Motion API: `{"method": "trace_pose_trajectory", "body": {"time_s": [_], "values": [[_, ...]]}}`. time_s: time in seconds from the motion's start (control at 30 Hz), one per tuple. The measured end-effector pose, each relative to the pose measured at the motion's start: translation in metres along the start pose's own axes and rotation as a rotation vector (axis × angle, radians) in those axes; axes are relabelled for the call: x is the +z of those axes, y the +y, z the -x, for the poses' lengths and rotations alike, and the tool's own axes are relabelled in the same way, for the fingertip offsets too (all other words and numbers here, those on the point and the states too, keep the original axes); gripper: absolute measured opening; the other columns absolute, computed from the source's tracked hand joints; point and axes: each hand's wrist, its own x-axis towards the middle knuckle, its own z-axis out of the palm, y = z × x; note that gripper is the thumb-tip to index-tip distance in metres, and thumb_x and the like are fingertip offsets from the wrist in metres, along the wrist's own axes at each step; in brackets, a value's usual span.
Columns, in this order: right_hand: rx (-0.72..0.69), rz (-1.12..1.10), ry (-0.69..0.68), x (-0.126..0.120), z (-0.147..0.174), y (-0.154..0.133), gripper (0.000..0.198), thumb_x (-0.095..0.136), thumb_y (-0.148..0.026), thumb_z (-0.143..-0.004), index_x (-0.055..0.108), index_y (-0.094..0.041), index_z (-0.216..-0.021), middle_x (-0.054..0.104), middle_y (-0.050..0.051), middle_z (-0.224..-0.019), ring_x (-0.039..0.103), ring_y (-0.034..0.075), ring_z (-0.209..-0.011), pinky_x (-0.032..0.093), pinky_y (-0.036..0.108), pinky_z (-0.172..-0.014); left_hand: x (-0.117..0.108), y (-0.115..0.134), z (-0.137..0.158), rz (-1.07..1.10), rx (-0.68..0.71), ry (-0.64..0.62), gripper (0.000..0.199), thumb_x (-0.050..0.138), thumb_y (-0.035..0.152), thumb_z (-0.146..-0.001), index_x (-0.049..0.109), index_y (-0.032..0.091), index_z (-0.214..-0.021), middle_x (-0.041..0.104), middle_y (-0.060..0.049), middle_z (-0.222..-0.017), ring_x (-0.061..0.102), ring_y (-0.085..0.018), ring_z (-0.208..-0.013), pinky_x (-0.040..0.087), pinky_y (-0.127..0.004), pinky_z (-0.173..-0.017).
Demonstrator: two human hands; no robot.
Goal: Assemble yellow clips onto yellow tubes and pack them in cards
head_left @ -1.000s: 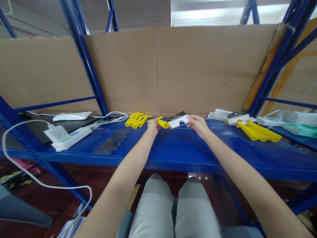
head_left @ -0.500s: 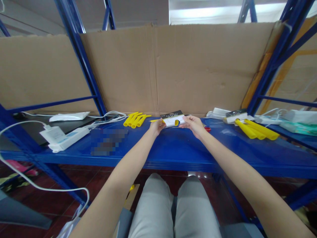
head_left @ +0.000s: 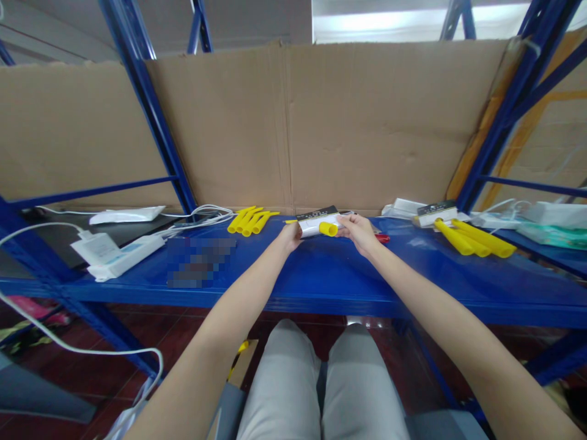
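My left hand is closed on the left end of a white printed card with a black band along its top. A yellow tapered tube lies along the card, its round wide end facing out near the card's right side. The tube's thin yellow tip shows beyond my left fingers. My right hand pinches the card's right edge, beside the tube's wide end. Both hands are just above the blue shelf. Whether the card wraps fully around the tube is hidden.
Several yellow tapered tubes lie left of my hands, and more yellow tubes lie right by a black-and-white printed card. A red-handled object sits behind my right hand. A white power strip and cables are left. Cardboard stands behind.
The yellow tube's wide end now sticks out further from the card towards me. The card has tilted slightly, while both hands have stayed almost in place.
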Motion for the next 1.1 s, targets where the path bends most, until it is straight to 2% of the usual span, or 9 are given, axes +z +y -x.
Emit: {"method": "trace_pose_trajectory", "body": {"time_s": [0.13, 0.33, 0.43, 0.57, 0.73, 0.93, 1.1], "values": [[-0.013, 0.018, 0.017, 0.0, -0.002, 0.002, 0.031, 0.079, -0.03, -0.067, 0.052, -0.019, -0.056, 0.062, -0.002, -0.053, 0.058, 0.01, -0.045, 0.053, 0.023, -0.051, 0.007, 0.004, 0.015, -0.051, -0.038, -0.022, 0.024, 0.044, 0.012, -0.088, 0.067, 0.015, -0.097, 0.073, -0.009, -0.083, 0.067, -0.018, -0.07, 0.054, -0.03, -0.069], [-0.045, 0.029, 0.023, -0.003, -0.006, 0.007, 0.031, 0.08, -0.036, -0.061, 0.054, -0.02, -0.056, 0.062, -0.003, -0.056, 0.057, 0.011, -0.051, 0.05, 0.025, -0.052, 0.011, 0.007, 0.029, -0.158, -0.066, 0.055, 0.019, 0.046, 0.017, -0.085, 0.064, 0.021, -0.08, 0.072, -0.007, -0.078, 0.066, -0.025, -0.085, 0.05, -0.043, -0.083], [-0.067, 0.044, 0.039, -0.005, -0.009, 0.009, 0.03, 0.078, -0.039, -0.06, 0.056, -0.021, -0.058, 0.063, -0.002, -0.058, 0.057, 0.012, -0.053, 0.047, 0.024, -0.052, 0.014, 0.005, 0.034, -0.197, -0.047, 0.028, 0.019, 0.047, 0.017, -0.083, 0.065, 0.021, -0.081, 0.072, -0.007, -0.081, 0.066, -0.027, -0.095, 0.046, -0.046, -0.089], [-0.073, 0.043, 0.065, -0.005, -0.01, 0.009, 0.028, 0.078, -0.039, -0.059, 0.056, -0.021, -0.057, 0.062, -0.003, -0.058, 0.056, 0.012, -0.053, 0.045, 0.024, -0.051, 0.019, 0.004, 0.038, -0.246, -0.029, 0.005, 0.021, 0.044, 0.019, -0.085, 0.065, 0.021, -0.081, 0.073, -0.007, -0.081, 0.066, -0.027, -0.096, 0.044, -0.047, -0.091], [-0.074, 0.045, 0.072, -0.001, -0.011, 0.009, 0.028, 0.077, -0.038, -0.058, 0.056, -0.021, -0.056, 0.062, -0.002, -0.057, 0.056, 0.013, -0.055, 0.046, 0.024, -0.052, 0.02, 0.003, 0.039, -0.213, -0.026, 0.064, 0.02, 0.045, 0.019, -0.085, 0.063, 0.021, -0.078, 0.073, -0.007, -0.077, 0.066, -0.027, -0.093, 0.044, -0.047, -0.091], [-0.135, 0.12, 0.113, 0.001, -0.017, 0.012, 0.028, 0.074, -0.04, -0.061, 0.055, -0.02, -0.056, 0.058, -0.004, -0.055, 0.052, 0.01, -0.052, 0.042, 0.023, -0.051, 0.017, 0.004, 0.033, -0.215, -0.003, 0.095, 0.017, 0.047, 0.022, -0.086, 0.064, 0.022, -0.082, 0.073, -0.007, -0.084, 0.065, -0.027, -0.096, 0.045, -0.047, -0.09], [-0.126, 0.151, 0.108, 0.009, -0.024, 0.011, 0.027, 0.071, -0.036, -0.068, 0.054, -0.02, -0.056, 0.06, -0.002, -0.057, 0.057, 0.013, -0.056, 0.046, 0.025, -0.056, 0.016, 0.005, 0.033, -0.217, 0.013, 0.137, 0.019, 0.047, 0.023, -0.088, 0.063, 0.022, -0.078, 0.074, -0.006, -0.084, 0.064, -0.027, -0.102, 0.044, -0.047, -0.093]]}}
